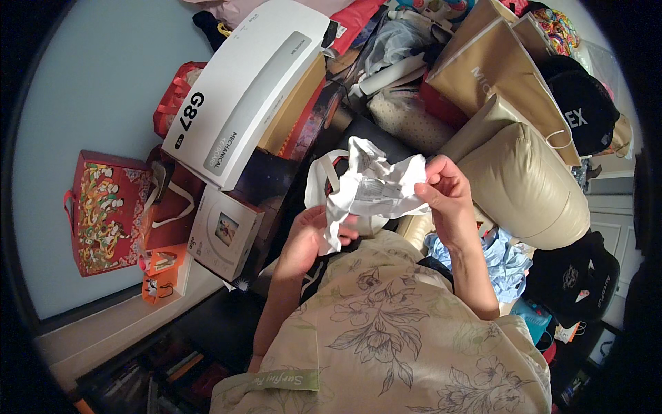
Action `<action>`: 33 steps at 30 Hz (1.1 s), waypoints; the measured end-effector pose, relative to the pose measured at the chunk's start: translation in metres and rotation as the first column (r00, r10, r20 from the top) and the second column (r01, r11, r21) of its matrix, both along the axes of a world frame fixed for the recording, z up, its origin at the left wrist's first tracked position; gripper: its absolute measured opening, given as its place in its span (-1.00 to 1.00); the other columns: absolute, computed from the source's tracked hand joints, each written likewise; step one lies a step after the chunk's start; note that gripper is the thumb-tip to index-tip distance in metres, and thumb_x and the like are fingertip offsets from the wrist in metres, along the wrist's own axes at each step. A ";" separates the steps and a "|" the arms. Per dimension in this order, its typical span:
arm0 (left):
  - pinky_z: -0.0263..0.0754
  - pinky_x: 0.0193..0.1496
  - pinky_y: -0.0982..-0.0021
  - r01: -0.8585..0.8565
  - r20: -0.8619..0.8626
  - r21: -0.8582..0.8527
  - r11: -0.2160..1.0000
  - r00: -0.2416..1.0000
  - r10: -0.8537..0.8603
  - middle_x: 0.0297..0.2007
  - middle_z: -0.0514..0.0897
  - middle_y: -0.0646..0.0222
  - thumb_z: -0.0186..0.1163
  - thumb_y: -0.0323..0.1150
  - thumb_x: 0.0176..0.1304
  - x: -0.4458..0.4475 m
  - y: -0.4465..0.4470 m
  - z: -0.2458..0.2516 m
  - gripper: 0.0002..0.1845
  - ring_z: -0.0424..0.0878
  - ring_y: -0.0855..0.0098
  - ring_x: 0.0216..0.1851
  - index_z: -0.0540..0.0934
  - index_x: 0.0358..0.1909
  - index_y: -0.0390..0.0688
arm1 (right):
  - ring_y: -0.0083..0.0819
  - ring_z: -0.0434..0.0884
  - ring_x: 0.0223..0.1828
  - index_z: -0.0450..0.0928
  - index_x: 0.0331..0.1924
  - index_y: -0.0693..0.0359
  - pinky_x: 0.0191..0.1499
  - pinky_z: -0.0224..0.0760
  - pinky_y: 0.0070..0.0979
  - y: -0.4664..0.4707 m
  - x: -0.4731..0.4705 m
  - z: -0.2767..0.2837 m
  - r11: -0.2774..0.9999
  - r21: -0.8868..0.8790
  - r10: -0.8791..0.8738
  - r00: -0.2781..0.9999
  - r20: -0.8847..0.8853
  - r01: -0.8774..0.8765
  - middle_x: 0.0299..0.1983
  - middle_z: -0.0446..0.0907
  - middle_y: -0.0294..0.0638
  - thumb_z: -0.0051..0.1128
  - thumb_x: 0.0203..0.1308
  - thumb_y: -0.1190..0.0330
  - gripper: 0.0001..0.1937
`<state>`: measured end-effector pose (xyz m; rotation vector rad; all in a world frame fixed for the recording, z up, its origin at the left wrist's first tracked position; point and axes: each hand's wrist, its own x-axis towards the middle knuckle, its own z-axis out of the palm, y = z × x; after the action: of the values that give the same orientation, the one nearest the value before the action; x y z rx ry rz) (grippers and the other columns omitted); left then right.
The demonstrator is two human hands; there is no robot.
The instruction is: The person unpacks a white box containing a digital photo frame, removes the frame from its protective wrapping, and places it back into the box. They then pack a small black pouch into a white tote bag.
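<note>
A crumpled sheet of white paper (372,191) with small print spreads between my two hands, in front of my torso. My right hand (447,194) pinches its right edge between thumb and fingers. The left edge of the sheet hangs over my left hand (320,230), whose fingers are partly hidden behind it, so how firmly they hold it cannot be told. Just behind the paper, a white strap or band (323,176) loops up, touching or close to it. A cloth with a floral line pattern (377,321) covers my front below the hands.
A white keyboard box (248,93) and a smaller white box (225,233) lie to the left, near a red decorated gift box (111,212). At the right are a beige cushioned armrest (527,186), a brown paper bag (496,72), light blue crumpled fabric (499,264) and a black cap (579,108).
</note>
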<state>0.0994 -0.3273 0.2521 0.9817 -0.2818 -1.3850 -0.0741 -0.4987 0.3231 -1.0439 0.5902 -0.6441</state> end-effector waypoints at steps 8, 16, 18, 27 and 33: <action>0.42 0.03 0.30 -0.229 0.933 -0.256 0.939 0.196 0.302 0.05 0.49 0.14 0.26 -0.49 -0.03 -0.004 -0.017 0.069 -0.55 0.50 0.25 0.00 0.50 -0.01 -0.25 | -0.51 0.61 -0.34 0.49 -0.35 0.34 -0.26 0.45 -0.60 0.017 0.010 0.011 0.827 -0.558 -0.121 0.946 -0.302 -0.072 -0.40 0.58 -0.23 0.08 0.06 0.67 -0.91; 0.51 -0.14 0.32 -0.097 0.982 -0.178 0.979 -0.072 0.172 -0.10 0.56 0.11 0.20 -0.66 -0.12 -0.006 -0.037 0.065 -0.45 0.58 0.09 -0.14 0.45 0.04 -0.21 | -0.50 0.62 -0.29 0.49 -0.36 0.36 -0.24 0.49 -0.56 0.020 0.016 0.018 0.800 -0.585 -0.084 0.941 -0.329 -0.133 -0.39 0.57 -0.21 0.06 0.06 0.69 -0.91; 0.51 -0.19 0.40 -0.219 0.961 -0.210 0.953 0.135 0.243 -0.23 0.65 0.13 0.16 -0.65 0.03 0.003 -0.031 0.056 -0.65 0.64 0.24 -0.23 0.55 -0.08 -0.29 | -0.61 0.55 -0.32 0.48 -0.37 0.33 -0.28 0.43 -0.64 0.015 0.012 0.021 0.863 -0.500 -0.078 0.960 -0.269 -0.070 -0.42 0.54 -0.30 0.03 0.10 0.68 -0.92; 0.50 -0.18 0.53 -0.354 0.162 -0.112 0.928 0.915 0.369 -0.23 0.66 0.24 0.15 -0.56 0.20 0.034 -0.004 0.045 -0.78 0.62 0.50 -0.32 0.56 -0.11 -0.36 | -0.68 0.53 -0.40 0.44 -0.33 0.26 -0.30 0.36 -0.72 -0.017 -0.002 0.014 0.988 -0.114 -0.102 0.995 0.010 0.103 -0.39 0.61 -0.30 0.14 0.15 0.56 -0.91; 0.59 -0.59 0.45 -0.384 -0.323 -0.187 0.904 0.893 0.313 -0.17 0.63 0.01 0.13 -0.41 0.16 0.028 0.001 0.032 -0.42 0.65 0.32 -0.58 0.23 0.22 -0.34 | -0.65 0.55 -0.40 0.42 -0.33 0.24 -0.29 0.39 -0.71 -0.020 -0.003 0.009 0.997 0.045 -0.061 0.990 0.129 0.056 -0.39 0.62 -0.28 0.14 0.14 0.57 -0.89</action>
<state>0.1274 -0.3260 0.2839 0.5789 -0.0500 -1.1063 -0.0775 -0.5188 0.3323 -0.9410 0.5192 -0.7429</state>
